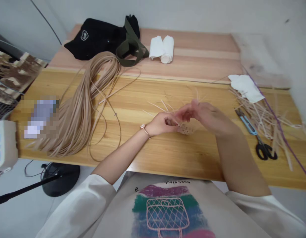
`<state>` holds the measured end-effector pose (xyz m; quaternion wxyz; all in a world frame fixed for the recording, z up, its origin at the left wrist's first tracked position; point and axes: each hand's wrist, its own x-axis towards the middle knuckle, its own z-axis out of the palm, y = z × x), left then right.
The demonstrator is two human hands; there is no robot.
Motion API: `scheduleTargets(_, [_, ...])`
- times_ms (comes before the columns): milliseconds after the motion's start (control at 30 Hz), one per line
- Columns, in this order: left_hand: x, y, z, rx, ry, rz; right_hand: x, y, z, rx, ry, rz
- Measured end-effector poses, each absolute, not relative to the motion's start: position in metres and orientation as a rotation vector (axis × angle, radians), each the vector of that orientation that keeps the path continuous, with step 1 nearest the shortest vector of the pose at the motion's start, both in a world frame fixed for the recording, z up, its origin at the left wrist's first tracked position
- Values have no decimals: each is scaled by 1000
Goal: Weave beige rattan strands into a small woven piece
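Observation:
My left hand [164,124], with a bracelet at its wrist, pinches a small piece of open weaving [185,129] made of pale strands. Thin strand ends [164,105] fan out beyond the fingers over the table. Above and to the right of the weaving is my right hand [208,115], its fingers bent toward the left hand and smeared by motion. Whether it grips a strand cannot be made out. To the left lies a large bundle of long beige strands [78,109], with a few loose loops trailing toward my left forearm.
On the wooden table [153,155], blue snips [246,122], black-handled scissors [265,150], strand offcuts [261,115], a white tissue [245,87] and a purple strip [281,129] lie at the right. A black bag [103,36] and a white paper roll [166,49] sit at the back.

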<state>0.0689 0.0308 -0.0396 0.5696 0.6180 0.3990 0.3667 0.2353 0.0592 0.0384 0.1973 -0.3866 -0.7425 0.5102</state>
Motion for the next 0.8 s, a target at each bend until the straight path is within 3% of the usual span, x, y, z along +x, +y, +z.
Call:
scheduleTargets(233, [68, 34, -43, 1496, 893, 916, 251, 49, 14, -1277, -2311, 1007])
scheduleTargets(800, [70, 29, -40, 1297, 968, 997, 247, 44, 8, -1206, -2337, 907])
